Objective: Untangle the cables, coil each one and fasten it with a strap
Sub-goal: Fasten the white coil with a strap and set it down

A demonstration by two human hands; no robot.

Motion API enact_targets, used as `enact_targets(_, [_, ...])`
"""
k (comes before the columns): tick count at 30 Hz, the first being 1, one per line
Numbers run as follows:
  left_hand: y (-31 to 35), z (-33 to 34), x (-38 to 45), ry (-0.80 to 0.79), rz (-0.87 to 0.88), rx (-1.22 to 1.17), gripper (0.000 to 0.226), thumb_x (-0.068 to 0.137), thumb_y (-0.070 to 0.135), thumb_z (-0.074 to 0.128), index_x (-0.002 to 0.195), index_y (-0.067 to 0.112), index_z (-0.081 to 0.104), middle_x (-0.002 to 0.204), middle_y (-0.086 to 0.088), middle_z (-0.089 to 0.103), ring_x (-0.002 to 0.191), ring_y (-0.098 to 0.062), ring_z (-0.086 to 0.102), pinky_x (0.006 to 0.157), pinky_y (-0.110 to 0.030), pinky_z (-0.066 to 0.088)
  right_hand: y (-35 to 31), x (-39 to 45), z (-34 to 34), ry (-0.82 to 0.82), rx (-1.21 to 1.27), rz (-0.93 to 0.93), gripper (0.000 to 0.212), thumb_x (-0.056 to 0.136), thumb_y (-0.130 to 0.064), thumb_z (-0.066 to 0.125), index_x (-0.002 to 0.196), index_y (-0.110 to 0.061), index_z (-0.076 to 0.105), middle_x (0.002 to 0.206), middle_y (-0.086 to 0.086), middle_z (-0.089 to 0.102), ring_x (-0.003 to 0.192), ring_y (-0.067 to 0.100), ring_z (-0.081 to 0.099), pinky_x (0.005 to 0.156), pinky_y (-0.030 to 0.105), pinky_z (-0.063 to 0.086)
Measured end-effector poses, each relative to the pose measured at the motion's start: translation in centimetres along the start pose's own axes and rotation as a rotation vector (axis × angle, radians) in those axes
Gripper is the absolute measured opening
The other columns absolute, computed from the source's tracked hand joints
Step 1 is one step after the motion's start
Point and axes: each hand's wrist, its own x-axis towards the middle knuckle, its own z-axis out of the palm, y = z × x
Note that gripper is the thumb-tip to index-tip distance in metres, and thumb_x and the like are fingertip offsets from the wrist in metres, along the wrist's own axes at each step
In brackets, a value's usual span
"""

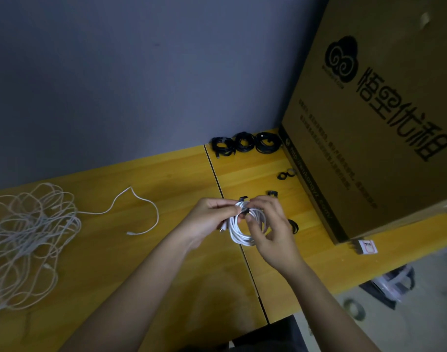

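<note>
Holding a white coil (245, 228) above the table (166, 250), the left hand (207, 219) pinches its top, while the right hand (268, 224) pinches a black strap (243, 199) around it; fastening seems not finished. Three black coils (245, 143) lie done at the far edge. A big white tangle (26, 240) at the left waits, and spare straps (284, 174) lie near the cardboard box (382, 123).

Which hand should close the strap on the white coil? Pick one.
Right. The right hand has its fingers already at the black strap, while the left hand grips the white coil to steady it.
</note>
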Motion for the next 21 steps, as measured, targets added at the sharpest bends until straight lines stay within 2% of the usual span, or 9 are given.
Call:
enact_targets(2, [0.1, -0.3, -0.1, -0.013, 0.009, 0.042, 0.023, 0.088, 0.012, 0.066, 0.075, 0.027, 0.079, 0.071, -0.005, 0.071, 0.074, -0.022, 0.053, 0.068, -0.030, 0.043, -0.2, 0.2, -0.3, 0.004, -0.014, -0.003, 0.008, 0.093, -0.019, 0.059, 0.100, -0.020, 0.063, 0.113, -0.006, 0.053, 0.111, 0.003, 0.051, 0.088, 0.011, 0.039])
enact_targets(5, [0.1, -0.5, -0.5, -0.057, 0.040, 0.119, 0.022, 0.090, 0.014, 0.062, 0.081, 0.027, 0.077, 0.069, 0.002, 0.070, 0.066, -0.012, 0.053, 0.056, -0.016, 0.041, -0.6, 0.6, -0.3, 0.016, -0.028, 0.019, 0.005, 0.091, -0.011, 0.063, 0.093, -0.015, 0.066, 0.110, -0.007, 0.056, 0.107, -0.004, 0.052, 0.085, 0.007, 0.039])
enact_targets(9, [0.2, -0.6, -0.9, -0.086, 0.093, 0.237, 0.021, 0.094, 0.018, 0.058, 0.091, 0.033, 0.073, 0.080, 0.008, 0.073, 0.074, -0.007, 0.058, 0.057, -0.013, 0.040, -1.4, 1.0, 0.1, 0.085, 0.019, 0.104, 0.008, 0.087, -0.007, 0.067, 0.087, -0.015, 0.068, 0.092, -0.010, 0.061, 0.087, -0.001, 0.059, 0.070, 0.013, 0.045])
enact_targets(12, [0.0, -0.8, -1.0, -0.107, 0.116, 0.296, 0.017, 0.096, 0.019, 0.056, 0.102, 0.028, 0.069, 0.084, 0.011, 0.073, 0.077, 0.003, 0.061, 0.058, -0.008, 0.040, -1.8, 1.0, 0.5, 0.126, 0.134, 0.236, 0.019, 0.084, -0.007, 0.070, 0.080, -0.026, 0.065, 0.090, -0.006, 0.064, 0.084, 0.003, 0.062, 0.070, 0.024, 0.053])
enact_targets(14, [0.0, -1.0, -1.1, -0.118, 0.126, 0.295, 0.018, 0.096, 0.017, 0.057, 0.106, 0.026, 0.069, 0.087, 0.010, 0.072, 0.077, 0.009, 0.061, 0.058, -0.005, 0.039, -1.9, 1.1, 0.5, 0.118, 0.169, 0.293, 0.019, 0.084, -0.009, 0.071, 0.080, -0.026, 0.065, 0.091, -0.001, 0.067, 0.084, 0.004, 0.064, 0.070, 0.023, 0.052])
enact_targets(16, [0.0, -1.2, -1.1, -0.126, 0.143, 0.296, 0.018, 0.094, 0.015, 0.059, 0.106, 0.023, 0.071, 0.092, 0.007, 0.073, 0.082, 0.007, 0.063, 0.064, -0.008, 0.043, -1.9, 1.2, 0.5, 0.107, 0.228, 0.330, 0.018, 0.082, -0.007, 0.072, 0.086, -0.021, 0.061, 0.089, 0.002, 0.067, 0.082, 0.004, 0.064, 0.068, 0.019, 0.051])
enact_targets(18, [-0.1, -1.2, -1.1, -0.148, 0.180, 0.303, 0.021, 0.092, 0.013, 0.062, 0.108, 0.022, 0.072, 0.102, 0.003, 0.073, 0.096, -0.003, 0.065, 0.080, -0.020, 0.049, -1.9, 1.5, 0.3, 0.101, 0.371, 0.400, 0.031, 0.079, -0.004, 0.075, 0.095, -0.019, 0.053, 0.085, 0.001, 0.067, 0.081, 0.005, 0.064, 0.066, 0.019, 0.052])
enact_targets(19, [-0.2, -1.2, -1.1, -0.153, 0.200, 0.312, 0.022, 0.091, 0.012, 0.062, 0.107, 0.026, 0.072, 0.103, 0.000, 0.073, 0.096, -0.009, 0.065, 0.084, -0.026, 0.048, -1.9, 1.6, 0.2, 0.087, 0.405, 0.428, 0.034, 0.078, -0.005, 0.076, 0.099, -0.020, 0.052, 0.082, -0.001, 0.067, 0.079, 0.004, 0.064, 0.064, 0.018, 0.051])
enact_targets(21, [-0.6, -1.2, -1.1, -0.143, 0.254, 0.384, 0.023, 0.091, 0.013, 0.062, 0.100, 0.031, 0.073, 0.084, 0.002, 0.067, 0.078, -0.012, 0.055, 0.071, -0.032, 0.041, -1.7, 1.8, 0.0, 0.038, 0.384, 0.439, 0.030, 0.078, -0.006, 0.076, 0.098, -0.021, 0.060, 0.077, -0.006, 0.065, 0.075, 0.001, 0.062, 0.062, 0.015, 0.049])
